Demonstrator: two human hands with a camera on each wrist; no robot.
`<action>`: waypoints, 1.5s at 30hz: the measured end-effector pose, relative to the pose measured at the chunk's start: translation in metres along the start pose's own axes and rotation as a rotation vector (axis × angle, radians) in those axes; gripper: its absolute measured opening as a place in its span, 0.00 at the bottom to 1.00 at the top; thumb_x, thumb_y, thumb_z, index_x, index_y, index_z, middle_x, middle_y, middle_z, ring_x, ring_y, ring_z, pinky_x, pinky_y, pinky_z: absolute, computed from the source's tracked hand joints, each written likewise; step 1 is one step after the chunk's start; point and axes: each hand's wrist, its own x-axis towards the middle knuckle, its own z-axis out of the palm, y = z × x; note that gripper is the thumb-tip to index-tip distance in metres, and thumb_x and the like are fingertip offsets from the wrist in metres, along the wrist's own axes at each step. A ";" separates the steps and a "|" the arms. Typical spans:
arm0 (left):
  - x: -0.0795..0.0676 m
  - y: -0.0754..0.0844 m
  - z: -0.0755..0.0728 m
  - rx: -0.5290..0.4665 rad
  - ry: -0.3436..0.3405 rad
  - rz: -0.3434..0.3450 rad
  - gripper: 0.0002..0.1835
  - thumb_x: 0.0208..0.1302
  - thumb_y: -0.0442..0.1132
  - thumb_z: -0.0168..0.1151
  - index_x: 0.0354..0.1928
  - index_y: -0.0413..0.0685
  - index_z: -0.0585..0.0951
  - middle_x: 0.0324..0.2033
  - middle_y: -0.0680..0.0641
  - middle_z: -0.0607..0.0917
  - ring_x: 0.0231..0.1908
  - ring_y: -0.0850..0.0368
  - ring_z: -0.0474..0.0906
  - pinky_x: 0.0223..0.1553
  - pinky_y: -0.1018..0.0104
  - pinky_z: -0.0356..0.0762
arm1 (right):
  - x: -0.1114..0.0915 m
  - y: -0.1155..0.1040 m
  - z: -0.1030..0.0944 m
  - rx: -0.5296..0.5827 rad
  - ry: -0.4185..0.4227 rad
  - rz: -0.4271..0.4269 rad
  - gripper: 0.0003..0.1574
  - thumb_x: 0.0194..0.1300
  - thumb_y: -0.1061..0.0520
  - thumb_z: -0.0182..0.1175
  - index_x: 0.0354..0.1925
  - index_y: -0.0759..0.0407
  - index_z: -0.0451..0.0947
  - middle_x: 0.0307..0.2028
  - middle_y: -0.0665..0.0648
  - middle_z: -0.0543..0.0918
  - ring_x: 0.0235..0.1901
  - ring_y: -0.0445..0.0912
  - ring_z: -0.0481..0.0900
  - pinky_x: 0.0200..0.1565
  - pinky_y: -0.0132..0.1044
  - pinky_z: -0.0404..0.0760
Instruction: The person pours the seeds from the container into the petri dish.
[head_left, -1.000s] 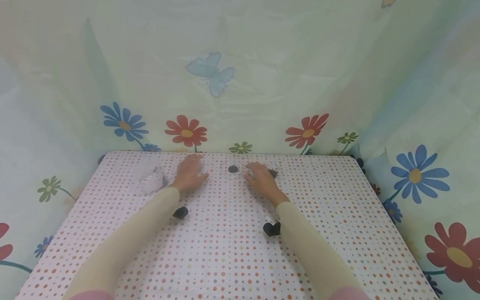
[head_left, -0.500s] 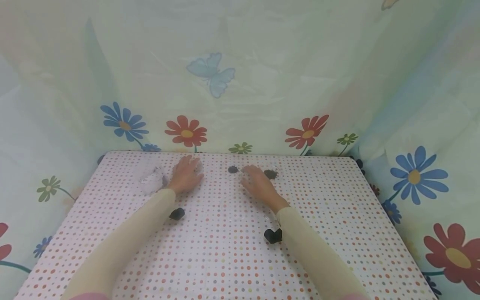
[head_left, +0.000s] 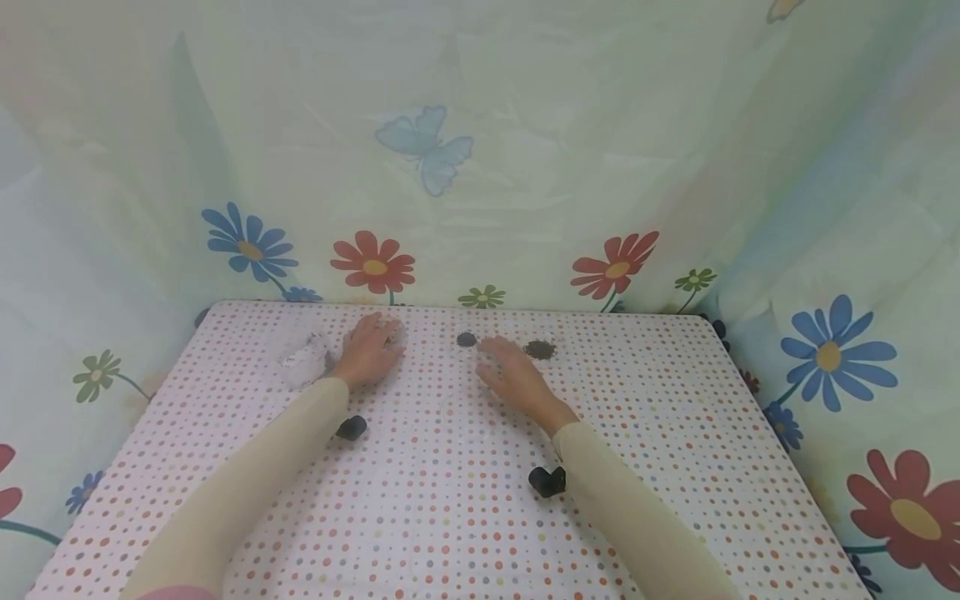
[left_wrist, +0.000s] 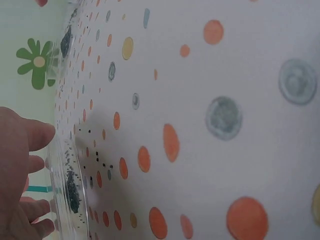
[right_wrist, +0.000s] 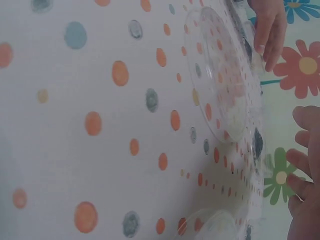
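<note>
My left hand [head_left: 367, 350] is at the near-left side of a clear shallow dish [left_wrist: 75, 220] holding dark granules [left_wrist: 73, 192]. Its fingers are spread and loosely bent by the dish's rim; whether they touch it is unclear. My right hand [head_left: 513, 375] hovers with bent, separated fingers and nothing in them. It lies between two small heaps of dark granules: the middle heap [head_left: 467, 339] and the right heap [head_left: 540, 349]. In the right wrist view, a clear round lid or dish [right_wrist: 197, 75] lies flat near the middle, and part of another clear round piece [right_wrist: 215, 227] shows below.
Farther left stands a clear or whitish item [head_left: 303, 362] with a dark patch; its kind is unclear. Loose dark grains [left_wrist: 104, 165] lie on the dotted tabletop [head_left: 420, 517]. A flowered curtain [head_left: 487, 208] closes off the back and sides. Black wrist pieces [head_left: 547, 482] sit under both sleeves.
My left hand has drawn back slightly to the left. My right hand has shifted a little left and toward me, uncovering the right heap of granules.
</note>
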 end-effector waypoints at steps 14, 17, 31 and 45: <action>-0.003 0.001 -0.003 -0.009 -0.016 -0.006 0.29 0.72 0.49 0.49 0.73 0.56 0.61 0.76 0.39 0.47 0.76 0.37 0.37 0.73 0.34 0.38 | -0.006 0.001 0.005 0.003 -0.012 0.014 0.27 0.71 0.49 0.54 0.65 0.56 0.70 0.68 0.59 0.69 0.73 0.55 0.58 0.74 0.52 0.52; -0.003 0.001 -0.002 -0.009 -0.020 -0.010 0.29 0.72 0.50 0.49 0.73 0.58 0.61 0.76 0.40 0.48 0.76 0.39 0.38 0.73 0.36 0.38 | -0.007 0.002 0.006 0.010 -0.009 0.004 0.27 0.71 0.49 0.53 0.64 0.56 0.70 0.68 0.59 0.69 0.73 0.56 0.58 0.74 0.53 0.54; -0.004 0.004 -0.004 0.002 -0.015 -0.063 0.32 0.69 0.53 0.52 0.73 0.59 0.60 0.76 0.42 0.49 0.76 0.41 0.41 0.74 0.38 0.43 | -0.013 -0.006 0.006 0.046 -0.043 -0.015 0.30 0.67 0.49 0.60 0.64 0.56 0.70 0.68 0.58 0.69 0.72 0.55 0.60 0.72 0.54 0.58; -0.001 0.001 -0.005 -0.024 -0.023 -0.072 0.36 0.67 0.53 0.57 0.74 0.58 0.57 0.76 0.43 0.51 0.76 0.41 0.43 0.73 0.38 0.47 | -0.023 -0.007 0.009 0.004 -0.136 0.022 0.39 0.62 0.41 0.64 0.66 0.51 0.68 0.69 0.56 0.69 0.70 0.53 0.63 0.72 0.52 0.60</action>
